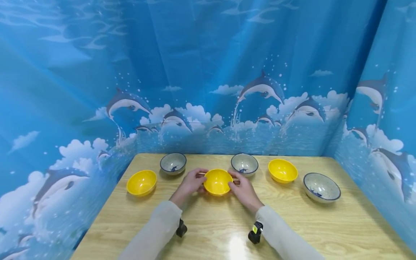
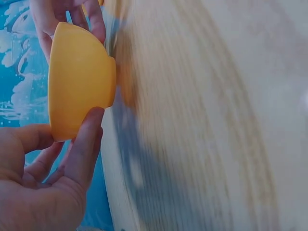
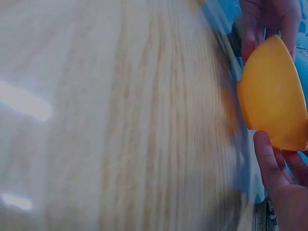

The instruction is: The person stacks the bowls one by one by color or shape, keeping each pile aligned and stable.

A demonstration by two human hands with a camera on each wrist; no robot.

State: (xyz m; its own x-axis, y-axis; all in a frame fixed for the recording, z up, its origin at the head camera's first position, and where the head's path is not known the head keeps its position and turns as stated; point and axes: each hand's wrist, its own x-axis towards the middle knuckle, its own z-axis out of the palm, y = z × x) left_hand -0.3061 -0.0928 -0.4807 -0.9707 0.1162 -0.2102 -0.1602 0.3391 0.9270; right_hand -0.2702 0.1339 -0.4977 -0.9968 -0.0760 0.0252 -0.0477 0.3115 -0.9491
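Observation:
A yellow bowl (image 1: 218,182) is held upright between both hands at the middle of the table, close over the wood; whether its foot touches is hard to tell. My left hand (image 1: 192,181) grips its left side, thumb near the rim and fingers lower on the wall, as the left wrist view shows. On the opposite side, my right hand (image 1: 243,188) pinches the bowl between thumb and fingers. Just behind the right hand stands a grey bowl (image 1: 245,164) with a dark rim and blue motif. Another such grey bowl (image 1: 173,163) is behind the left hand.
A second yellow bowl (image 1: 142,183) stands at the left of the wooden table (image 1: 208,231). Towards the right are a third yellow bowl (image 1: 282,170) and a speckled grey bowl (image 1: 321,187). A blue dolphin-print curtain (image 1: 201,72) hangs along the back and sides.

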